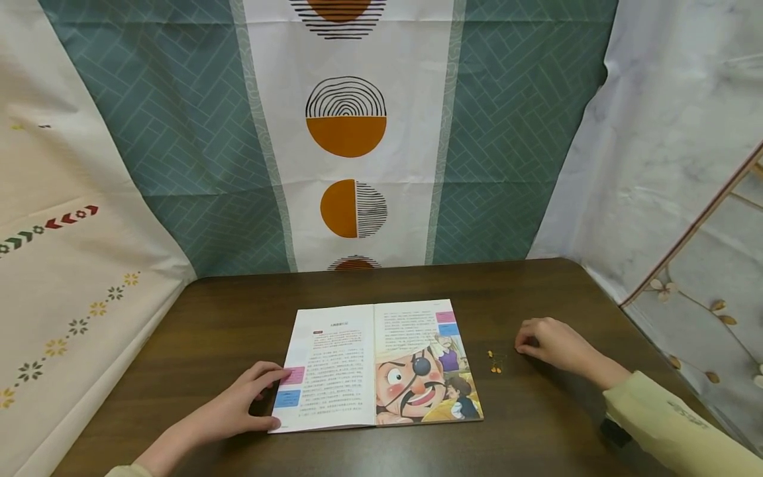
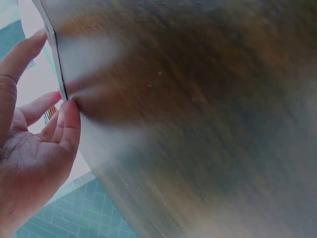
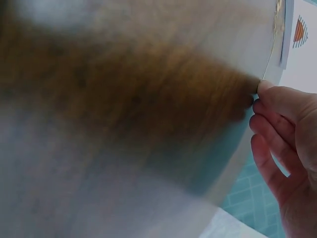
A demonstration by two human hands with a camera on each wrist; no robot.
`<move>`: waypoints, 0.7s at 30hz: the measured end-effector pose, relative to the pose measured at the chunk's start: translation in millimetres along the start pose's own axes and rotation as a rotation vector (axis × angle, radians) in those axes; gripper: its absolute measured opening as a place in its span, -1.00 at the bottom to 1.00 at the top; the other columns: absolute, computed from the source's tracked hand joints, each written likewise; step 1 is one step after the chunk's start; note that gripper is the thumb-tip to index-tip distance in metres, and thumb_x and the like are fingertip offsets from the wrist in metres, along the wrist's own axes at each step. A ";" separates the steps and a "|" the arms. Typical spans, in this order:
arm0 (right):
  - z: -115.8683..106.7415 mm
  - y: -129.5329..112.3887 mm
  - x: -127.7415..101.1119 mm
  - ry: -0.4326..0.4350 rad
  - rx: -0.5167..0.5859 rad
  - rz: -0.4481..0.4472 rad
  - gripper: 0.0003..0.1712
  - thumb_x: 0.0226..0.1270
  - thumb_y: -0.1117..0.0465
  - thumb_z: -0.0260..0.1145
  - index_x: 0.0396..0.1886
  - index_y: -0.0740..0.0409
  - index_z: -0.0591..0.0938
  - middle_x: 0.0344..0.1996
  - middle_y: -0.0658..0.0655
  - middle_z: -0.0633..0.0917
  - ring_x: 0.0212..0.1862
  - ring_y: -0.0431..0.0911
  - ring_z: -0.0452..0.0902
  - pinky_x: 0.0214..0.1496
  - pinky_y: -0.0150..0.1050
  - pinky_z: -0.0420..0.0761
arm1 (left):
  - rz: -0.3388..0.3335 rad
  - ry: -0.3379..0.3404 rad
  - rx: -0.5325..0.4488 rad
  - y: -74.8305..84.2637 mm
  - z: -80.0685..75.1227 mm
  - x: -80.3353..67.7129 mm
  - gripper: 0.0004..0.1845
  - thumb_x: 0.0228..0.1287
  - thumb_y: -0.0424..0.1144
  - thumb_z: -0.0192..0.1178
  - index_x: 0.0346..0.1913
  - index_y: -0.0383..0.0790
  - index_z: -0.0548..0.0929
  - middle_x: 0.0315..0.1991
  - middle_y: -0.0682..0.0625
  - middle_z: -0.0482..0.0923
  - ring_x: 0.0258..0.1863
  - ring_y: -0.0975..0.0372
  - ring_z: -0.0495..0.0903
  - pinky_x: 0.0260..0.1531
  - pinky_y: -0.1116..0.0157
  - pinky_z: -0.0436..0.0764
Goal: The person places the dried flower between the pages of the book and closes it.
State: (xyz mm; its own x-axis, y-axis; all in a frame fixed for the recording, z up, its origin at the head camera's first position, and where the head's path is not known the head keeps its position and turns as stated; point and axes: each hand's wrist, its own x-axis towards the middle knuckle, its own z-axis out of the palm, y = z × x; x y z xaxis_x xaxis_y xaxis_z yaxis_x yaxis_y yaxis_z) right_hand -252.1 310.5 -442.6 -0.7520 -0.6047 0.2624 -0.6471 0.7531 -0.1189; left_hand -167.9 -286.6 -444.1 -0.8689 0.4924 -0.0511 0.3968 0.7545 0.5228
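An open picture book (image 1: 334, 371) lies on the table, text on its left page and an eyepatched pirate on its right. My left hand (image 1: 247, 401) rests at the book's lower left edge, a finger on the pink tab and the thumb by the corner; the left wrist view shows the fingertips (image 2: 72, 106) right at that edge. To the right of the book lies a small piece with yellow-gold ornaments and a fine chain (image 1: 496, 362). Next to it, my right hand (image 1: 554, 348) pinches the end of a thin gold line that runs to the chain piece (image 3: 276, 22).
The dark wooden table (image 1: 250, 291) reaches back to a green and white patterned curtain (image 1: 501, 132). Pale cloth (image 1: 65, 318) hangs along the left side, and a marbled, flower-printed cloth (image 1: 661, 199) along the right.
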 end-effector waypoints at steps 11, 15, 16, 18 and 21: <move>2.7 2.1 1.7 -0.071 0.031 0.029 -0.72 0.10 0.27 0.47 -0.52 -0.21 0.58 -0.51 -0.26 0.49 -0.46 -0.43 0.29 -0.44 -0.44 0.35 | 0.024 0.008 0.005 3.9 -0.6 -0.8 -0.16 0.08 0.12 0.43 0.37 -0.21 0.42 0.29 -0.12 0.30 0.10 0.09 0.38 -0.05 0.41 0.61; 5.5 1.9 -2.0 -0.056 0.032 0.030 -0.67 0.08 0.28 0.45 -0.53 -0.22 0.50 -0.54 -0.24 0.43 -0.47 -0.44 0.25 -0.46 -0.46 0.30 | 0.029 0.006 0.003 4.2 -0.3 -0.2 -0.16 0.09 0.13 0.42 0.37 -0.20 0.42 0.29 -0.12 0.29 0.11 0.08 0.37 -0.03 0.40 0.62; 6.1 1.9 -2.2 -0.052 0.029 0.032 -0.67 0.08 0.28 0.45 -0.52 -0.22 0.49 -0.54 -0.24 0.43 -0.47 -0.44 0.24 -0.46 -0.46 0.30 | 0.029 0.005 0.003 4.1 -0.3 -0.2 -0.16 0.09 0.13 0.42 0.37 -0.21 0.42 0.29 -0.12 0.29 0.12 0.08 0.37 -0.03 0.40 0.62; 6.7 1.0 -1.4 -0.046 0.025 0.043 -0.67 0.07 0.28 0.44 -0.52 -0.22 0.47 -0.55 -0.24 0.42 -0.48 -0.44 0.24 -0.47 -0.46 0.30 | 0.025 0.004 0.004 3.3 -0.2 -0.4 -0.16 0.09 0.13 0.42 0.37 -0.22 0.42 0.30 -0.12 0.29 0.12 0.08 0.37 -0.03 0.41 0.62; 6.9 -0.8 0.2 -0.046 0.033 0.067 -0.66 0.05 0.26 0.44 -0.53 -0.24 0.46 -0.57 -0.25 0.42 -0.49 -0.44 0.25 -0.47 -0.46 0.30 | 0.008 0.002 0.001 2.2 0.2 -1.3 -0.15 0.08 0.13 0.43 0.38 -0.21 0.42 0.30 -0.12 0.29 0.12 0.09 0.36 -0.03 0.42 0.62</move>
State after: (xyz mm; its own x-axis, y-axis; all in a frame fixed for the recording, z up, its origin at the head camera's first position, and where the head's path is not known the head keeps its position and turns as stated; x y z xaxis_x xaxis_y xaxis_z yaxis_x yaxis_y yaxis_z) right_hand -252.6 307.9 -449.1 -0.7984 -0.5647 0.2090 -0.5981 0.7839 -0.1666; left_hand -165.8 -285.6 -443.0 -0.8661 0.4978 -0.0451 0.4042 0.7506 0.5227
